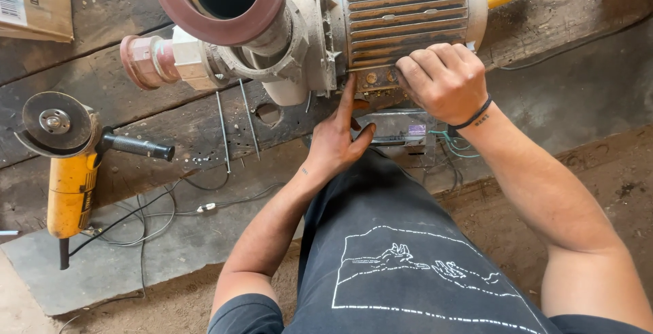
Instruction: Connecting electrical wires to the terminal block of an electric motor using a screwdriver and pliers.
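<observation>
- Head view: pump motor (401, 21) lying on its side on the worn wooden desk (136, 109), ribbed grey housing toward the right, reddish pipe flange (218, 1) toward the top left.
- Left hand (337, 140) below the motor, index finger extended and touching the rusty terminal box (374, 79) on the housing's lower side; grip loose, remaining fingers curled, nothing held.
- Right hand (442, 79) resting on the lower edge of the ribbed housing, just beside the terminal box; grip pressed together into a fist; cannot tell whether anything is pinched inside.
- Black wristband (474, 118) on the right wrist.
- Clear plastic cover (401, 133) lying under the hands, thin wires just beside it.
- Yellow angle grinder (64, 164) on the desk at left, well apart from the motor.
- Two thin metal rods (235, 126) between grinder and motor.
- Cardboard box (34, 1) at the top left corner.
</observation>
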